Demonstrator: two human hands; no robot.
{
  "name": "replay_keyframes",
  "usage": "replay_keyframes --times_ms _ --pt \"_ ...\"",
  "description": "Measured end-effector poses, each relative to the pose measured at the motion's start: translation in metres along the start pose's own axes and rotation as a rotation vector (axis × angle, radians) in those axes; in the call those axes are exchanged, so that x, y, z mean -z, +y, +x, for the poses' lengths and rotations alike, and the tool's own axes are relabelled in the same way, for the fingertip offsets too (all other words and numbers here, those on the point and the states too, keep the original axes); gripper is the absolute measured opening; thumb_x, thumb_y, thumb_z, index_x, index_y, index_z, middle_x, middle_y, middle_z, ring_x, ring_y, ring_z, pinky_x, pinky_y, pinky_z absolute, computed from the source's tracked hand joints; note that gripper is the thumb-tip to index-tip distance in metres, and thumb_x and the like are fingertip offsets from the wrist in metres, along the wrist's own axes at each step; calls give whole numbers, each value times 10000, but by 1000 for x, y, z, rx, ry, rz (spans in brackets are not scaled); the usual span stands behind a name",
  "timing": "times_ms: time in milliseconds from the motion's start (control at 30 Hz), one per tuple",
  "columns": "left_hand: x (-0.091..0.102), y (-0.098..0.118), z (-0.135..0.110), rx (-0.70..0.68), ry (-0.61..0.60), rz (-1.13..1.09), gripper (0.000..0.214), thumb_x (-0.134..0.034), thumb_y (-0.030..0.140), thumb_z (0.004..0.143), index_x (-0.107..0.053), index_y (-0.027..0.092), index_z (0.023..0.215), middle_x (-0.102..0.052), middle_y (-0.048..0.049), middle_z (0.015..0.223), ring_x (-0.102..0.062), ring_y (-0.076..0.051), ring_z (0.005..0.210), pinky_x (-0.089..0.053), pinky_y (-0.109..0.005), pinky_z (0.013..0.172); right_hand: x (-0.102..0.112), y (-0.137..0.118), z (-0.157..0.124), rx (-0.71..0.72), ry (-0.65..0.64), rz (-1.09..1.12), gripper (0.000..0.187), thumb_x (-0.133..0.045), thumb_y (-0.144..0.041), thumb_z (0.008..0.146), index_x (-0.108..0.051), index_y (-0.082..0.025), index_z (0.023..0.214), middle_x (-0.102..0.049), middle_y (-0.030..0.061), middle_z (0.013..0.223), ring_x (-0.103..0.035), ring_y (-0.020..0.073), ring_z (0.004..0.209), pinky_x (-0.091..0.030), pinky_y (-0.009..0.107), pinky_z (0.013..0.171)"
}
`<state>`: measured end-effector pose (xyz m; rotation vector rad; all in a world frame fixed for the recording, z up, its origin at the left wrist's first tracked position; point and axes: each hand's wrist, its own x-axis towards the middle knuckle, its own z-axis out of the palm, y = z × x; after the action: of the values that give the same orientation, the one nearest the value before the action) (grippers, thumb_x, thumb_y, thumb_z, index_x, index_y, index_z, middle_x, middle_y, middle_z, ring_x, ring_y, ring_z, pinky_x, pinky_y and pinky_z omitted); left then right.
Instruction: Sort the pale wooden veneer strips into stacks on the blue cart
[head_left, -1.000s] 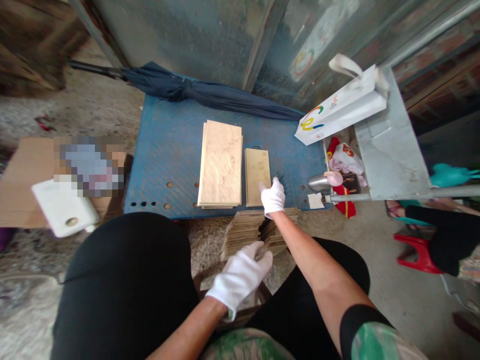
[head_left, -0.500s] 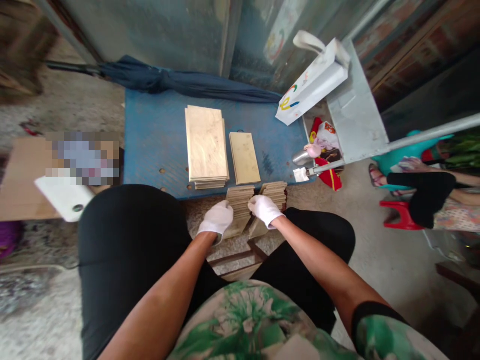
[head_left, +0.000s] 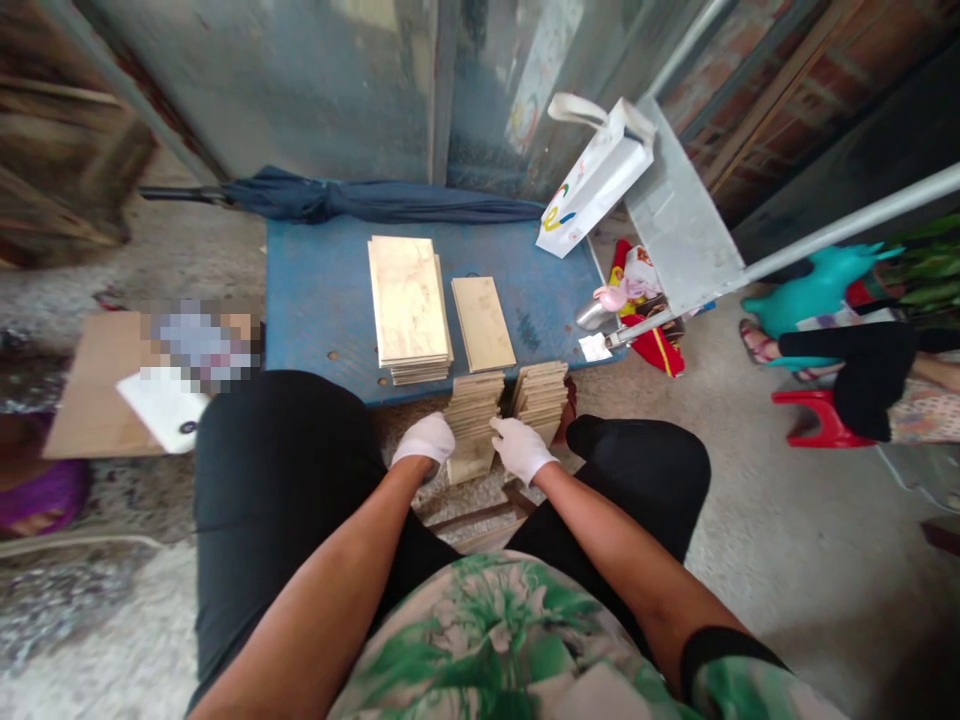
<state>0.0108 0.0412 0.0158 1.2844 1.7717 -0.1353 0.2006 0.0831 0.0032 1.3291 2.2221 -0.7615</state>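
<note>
In the head view, the white-gloved left hand [head_left: 424, 440] and right hand [head_left: 521, 449] are closed against either side of a stack of thin wooden boards [head_left: 471, 428], which stands squarer than a moment ago. A second stack [head_left: 538, 398] sits just beyond the right hand, both just off the edge of the blue table [head_left: 315, 300].

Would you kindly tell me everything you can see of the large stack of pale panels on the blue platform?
The large stack is a neat rectangular pile of thin panels, its long side pointing away from the person. The top face is cream with faint tan veining, and the thin layers show along the near end and right side, the lower ones slightly offset. It lies flat near the front of the blue platform, beside a smaller panel, with a gap between them. Neither the left hand nor the right hand touches it.
</note>
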Motion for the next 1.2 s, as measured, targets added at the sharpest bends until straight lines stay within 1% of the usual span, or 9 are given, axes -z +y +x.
replay_keyframes --times_ms 100,233,367,467,633,733,833,900,1200 --pt "-6 -2 3 27 -31 -18 344 -610 368 922 -608 167 1202 -633 -92 1211 -630 -224 1077 -540 -432 907 -5 -3 3 44 -1 -36 416 -495 -226 930 -556 -190 1340 -577 129 1384 -558 241 1256 -424 329 1042" --pt "-16 -2 9 76 -65 -17 355 -612 356 921 -596 169 1223 -622 -96 1232 -626 -226 1078 -542 -437 905 -13 -5 3 45 9 -60 445 -513 -220 916 -525 -168 1358 -560 166 1388 -566 269 1243 -442 380 1029" --pt "-22 2 12 128 -72 -20 386 -618 355 917 -579 166 1251 -612 -105 1242 -626 -229 1074 -546 -433 896 -17 0 4 46 4 -49 492 -518 -233 921 -493 -186 1410 -520 137 1452 -517 240 1313 -398 337 1084" --pt "-23 4 12 153 -69 -29 399 -614 351 919 -568 161 1267 -609 -109 1250 -627 -230 1073 -547 -440 898 -15 4 4 24 16 -31 450 -526 -244 914 -550 -225 1363 -560 103 1419 -543 233 1288 -409 322 1070" --pt "-23 6 10 168 -75 -53 412 -621 348 915 -564 147 1271 -618 -117 1230 -637 -226 1051 -550 -428 890 -13 4 2 -43 36 14 398 -575 -300 882 -623 -263 1276 -636 79 1324 -620 249 1185 -455 339 1019" --pt "-23 6 9 173 -78 -68 423 -614 348 920 -552 150 1288 -622 -116 1227 -641 -224 1042 -550 -429 890 -13 2 1 -79 53 46 430 -561 -338 892 -596 -269 1315 -630 61 1338 -623 244 1181 -459 335 1022" --pt "-24 6 9 182 -74 -81 441 -601 357 927 -536 149 1310 -621 -120 1233 -640 -229 1054 -543 -440 907 -13 -2 3 -92 71 65 467 -520 -340 920 -545 -249 1377 -587 56 1397 -583 229 1242 -431 320 1061" --pt "-25 5 9 183 -74 -89 457 -595 363 930 -524 148 1326 -622 -124 1236 -638 -232 1064 -537 -446 918 -13 -3 4 -98 70 70 469 -509 -337 927 -539 -237 1384 -579 60 1409 -569 224 1260 -420 312 1073" --pt "-18 10 2 172 -101 -69 450 -604 356 924 -529 149 1316 -621 -121 1232 -642 -226 1044 -546 -434 898 -8 1 5 -140 25 58 439 -517 -353 918 -556 -280 1349 -652 48 1314 -621 228 1184 -449 333 1029"
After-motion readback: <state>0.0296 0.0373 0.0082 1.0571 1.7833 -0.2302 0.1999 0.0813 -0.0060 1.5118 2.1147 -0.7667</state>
